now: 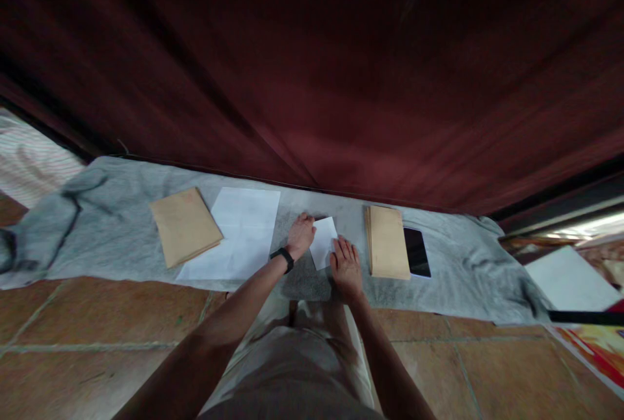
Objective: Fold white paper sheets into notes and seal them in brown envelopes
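Observation:
A small folded white paper (324, 242) lies on a grey cloth (117, 225) spread over the tiled floor. My left hand (300, 235), with a black band on its wrist, rests curled at the paper's left edge. Its fingers are bent against the paper. My right hand (346, 265) lies flat with fingers stretched out, pressing the paper's lower right corner. A stack of white sheets (241, 238) sits left of my hands. A pile of brown envelopes (387, 241) sits right of them.
Another brown envelope pile (184, 226) lies at the left on the cloth. A dark phone (417, 252) rests beside the right pile. A deep red curtain (341, 82) hangs behind the cloth. White paper (570, 280) and a colourful sheet (595, 345) lie at the far right.

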### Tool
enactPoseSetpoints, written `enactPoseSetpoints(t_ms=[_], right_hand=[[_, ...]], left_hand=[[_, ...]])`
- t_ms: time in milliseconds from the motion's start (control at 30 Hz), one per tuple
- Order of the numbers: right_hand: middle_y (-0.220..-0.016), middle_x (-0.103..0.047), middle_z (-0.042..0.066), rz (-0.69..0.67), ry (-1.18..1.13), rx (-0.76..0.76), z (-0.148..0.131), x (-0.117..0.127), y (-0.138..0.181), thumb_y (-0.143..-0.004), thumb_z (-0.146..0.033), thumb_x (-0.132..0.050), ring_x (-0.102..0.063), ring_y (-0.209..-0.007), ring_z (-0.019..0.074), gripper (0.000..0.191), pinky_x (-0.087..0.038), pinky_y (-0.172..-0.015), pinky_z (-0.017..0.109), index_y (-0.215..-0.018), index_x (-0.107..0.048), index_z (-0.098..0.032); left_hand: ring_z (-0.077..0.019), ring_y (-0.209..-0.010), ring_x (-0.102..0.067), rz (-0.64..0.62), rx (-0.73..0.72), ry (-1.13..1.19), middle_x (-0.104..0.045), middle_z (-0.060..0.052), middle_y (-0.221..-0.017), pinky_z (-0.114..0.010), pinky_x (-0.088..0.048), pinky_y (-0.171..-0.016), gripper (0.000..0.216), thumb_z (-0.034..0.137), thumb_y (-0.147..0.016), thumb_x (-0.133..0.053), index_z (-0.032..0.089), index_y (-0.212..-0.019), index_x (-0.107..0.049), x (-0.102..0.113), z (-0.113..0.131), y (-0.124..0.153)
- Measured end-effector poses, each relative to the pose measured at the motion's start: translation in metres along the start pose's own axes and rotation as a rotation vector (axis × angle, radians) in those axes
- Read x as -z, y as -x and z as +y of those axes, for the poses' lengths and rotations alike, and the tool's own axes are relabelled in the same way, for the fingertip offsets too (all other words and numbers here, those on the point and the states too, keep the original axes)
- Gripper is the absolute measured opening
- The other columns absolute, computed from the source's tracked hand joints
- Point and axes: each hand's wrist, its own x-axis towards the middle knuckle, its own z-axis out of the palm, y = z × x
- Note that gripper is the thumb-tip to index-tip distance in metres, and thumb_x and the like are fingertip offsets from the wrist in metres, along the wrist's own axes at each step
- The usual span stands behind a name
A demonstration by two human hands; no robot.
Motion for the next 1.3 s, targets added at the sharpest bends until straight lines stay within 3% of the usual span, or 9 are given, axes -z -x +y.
enactPoseSetpoints(t_ms=[100,200,300,400,600,800,1100,1200,1300], right_hand=[[-0.154,-0.051,0.017,0.069,-0.05,0.0,0.004,0.0,-0.001,-0.105,-0.025,-0.039,-0.042,-0.146,0.0271,0.047,-0.035,-0.12,0.051,-0.147,-0.052,-0.011],[-0.154,-0.051,0.017,0.12,-0.101,-0.001,-0.002,0.006,-0.004,-0.104,-0.022,-0.037,-0.041,-0.147,0.0262,0.046,-0.038,-0.119,0.051,-0.146,-0.053,-0.011],[-0.158,-0.047,0.015,0.109,-0.137,0.035,-0.02,0.012,-0.003,-0.104,-0.022,-0.039,-0.036,-0.15,0.0255,0.047,-0.036,-0.121,0.05,-0.148,-0.051,-0.012],[-0.159,-0.045,0.012,0.048,-0.157,0.099,-0.041,0.013,0.004,-0.105,-0.024,-0.039,-0.035,-0.151,0.0246,0.047,-0.035,-0.122,0.048,-0.15,-0.049,-0.014],[-0.157,-0.049,0.01,-0.075,-0.123,0.14,-0.06,0.005,0.025,-0.105,-0.025,-0.041,-0.04,-0.149,0.0217,0.046,-0.034,-0.123,0.044,-0.15,-0.05,-0.016],[-0.155,-0.052,0.011,-0.032,-0.052,0.052,-0.05,0.005,0.026,-0.108,-0.03,-0.04,-0.042,-0.147,0.0239,0.044,-0.034,-0.121,0.044,-0.148,-0.054,-0.017],[-0.156,-0.05,0.014,0.01,0.03,-0.041,-0.033,-0.002,0.019,-0.107,-0.029,-0.037,-0.044,-0.145,0.0267,0.048,-0.032,-0.119,0.046,-0.151,-0.05,-0.013],[-0.157,-0.048,0.015,0.02,0.054,-0.051,-0.034,-0.004,0.02,-0.107,-0.029,-0.036,-0.044,-0.145,0.0272,0.048,-0.03,-0.12,0.047,-0.151,-0.05,-0.013],[-0.159,-0.046,0.015,0.009,0.074,-0.047,-0.035,-0.005,0.021,-0.107,-0.029,-0.036,-0.041,-0.146,0.0268,0.049,-0.029,-0.12,0.048,-0.152,-0.048,-0.015]], left_hand=[[-0.0256,-0.095,-0.069,0.001,0.141,0.182,-0.072,-0.009,-0.088,-0.037,-0.053,-0.09,0.007,0.016,-0.084,-0.061,0.018,-0.086,-0.067,0.008,-0.008,0.003],[-0.02,-0.07,-0.068,0.027,0.279,0.405,-0.063,-0.001,-0.066,-0.03,-0.055,-0.07,0.006,0.021,-0.084,-0.06,0.019,-0.08,-0.062,0.012,-0.018,0.019],[-0.0151,-0.06,-0.065,0.08,0.388,0.631,-0.062,0.001,-0.069,-0.027,-0.056,-0.06,0.008,0.026,-0.083,-0.059,0.019,-0.084,-0.058,0.008,-0.022,0.048],[-0.0137,-0.061,-0.066,0.116,0.464,0.794,-0.063,0.001,-0.076,-0.029,-0.059,-0.061,0.012,0.028,-0.081,-0.059,0.019,-0.088,-0.054,-0.004,-0.02,0.08],[-0.0143,-0.055,-0.068,0.066,0.516,0.933,-0.066,0.004,-0.071,-0.029,-0.06,-0.059,0.023,0.031,-0.081,-0.062,0.021,-0.097,-0.05,-0.013,-0.019,0.117],[-0.0147,-0.043,-0.061,0.034,0.498,0.836,-0.06,0.008,-0.056,-0.023,-0.048,-0.042,0.021,0.031,-0.083,-0.064,0.023,-0.096,-0.049,-0.005,-0.026,0.117],[-0.0158,-0.044,-0.057,0.021,0.459,0.617,-0.056,0.008,-0.057,-0.024,-0.044,-0.046,0.016,0.022,-0.091,-0.055,0.023,-0.107,-0.052,0.001,-0.025,0.117],[-0.0219,-0.065,-0.068,0.116,0.325,0.293,-0.067,-0.002,-0.074,-0.031,-0.052,-0.061,0.022,0.022,-0.092,-0.057,0.02,-0.114,-0.057,0.005,-0.025,0.124],[-0.0279,-0.095,-0.071,0.25,0.015,-0.127,-0.072,-0.013,-0.102,-0.04,-0.055,-0.084,0.025,0.022,-0.097,-0.048,0.018,-0.117,-0.064,0.001,-0.021,0.129]])
